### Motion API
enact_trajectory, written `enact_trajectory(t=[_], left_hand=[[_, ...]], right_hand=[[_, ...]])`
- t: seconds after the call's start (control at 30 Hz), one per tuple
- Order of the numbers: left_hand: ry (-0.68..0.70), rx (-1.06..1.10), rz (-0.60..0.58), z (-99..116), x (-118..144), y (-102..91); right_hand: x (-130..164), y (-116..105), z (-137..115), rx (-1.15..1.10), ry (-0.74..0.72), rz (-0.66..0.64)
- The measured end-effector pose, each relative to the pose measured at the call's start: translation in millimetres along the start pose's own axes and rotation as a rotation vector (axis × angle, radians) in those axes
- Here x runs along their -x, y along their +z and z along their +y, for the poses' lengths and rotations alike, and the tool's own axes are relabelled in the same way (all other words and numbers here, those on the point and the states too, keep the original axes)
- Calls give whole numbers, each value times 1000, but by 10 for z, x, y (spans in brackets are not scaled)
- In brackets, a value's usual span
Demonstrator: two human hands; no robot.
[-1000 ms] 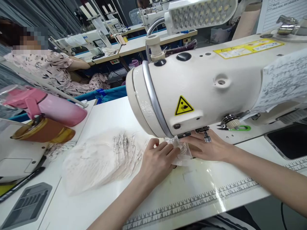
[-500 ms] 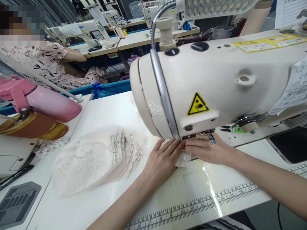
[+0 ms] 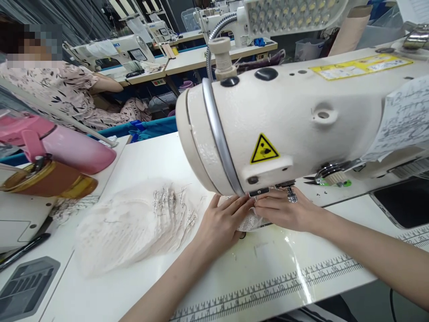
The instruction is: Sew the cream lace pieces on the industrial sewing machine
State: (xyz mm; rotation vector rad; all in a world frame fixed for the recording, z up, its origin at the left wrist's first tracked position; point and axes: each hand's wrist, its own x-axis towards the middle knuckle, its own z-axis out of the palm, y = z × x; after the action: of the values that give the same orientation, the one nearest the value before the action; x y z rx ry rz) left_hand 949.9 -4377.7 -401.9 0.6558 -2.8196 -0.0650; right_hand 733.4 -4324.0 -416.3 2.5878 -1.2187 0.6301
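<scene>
A heap of thin white lace pieces (image 3: 134, 223) lies at the left. Right of it, the left hand (image 3: 221, 223) and right hand (image 3: 284, 210) press flat, fingers together, on a small white lace piece (image 3: 250, 221), seemingly under the cream sewing machine head (image 3: 284, 125).

Cream sewing machine (image 3: 301, 120) — yellow-black warning sticker (image 3: 264, 150); white lace (image 3: 250, 220), pink bottle (image 3: 67, 145).

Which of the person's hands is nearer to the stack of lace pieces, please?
Left. The left hand lies just right of the stack of lace pieces; the right hand lies farther right, beyond it.
</scene>
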Motion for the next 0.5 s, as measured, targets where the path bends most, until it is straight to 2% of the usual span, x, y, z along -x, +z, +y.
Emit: enact_trajectory(t=[0.3,0.5], left_hand=[[-28,-17,-6,7,-16,-7],[-31,-77,-14,35,-23,26]], right_hand=[[-35,-86,-14,181,10,-6],[-12,-17,15,82,59,15]])
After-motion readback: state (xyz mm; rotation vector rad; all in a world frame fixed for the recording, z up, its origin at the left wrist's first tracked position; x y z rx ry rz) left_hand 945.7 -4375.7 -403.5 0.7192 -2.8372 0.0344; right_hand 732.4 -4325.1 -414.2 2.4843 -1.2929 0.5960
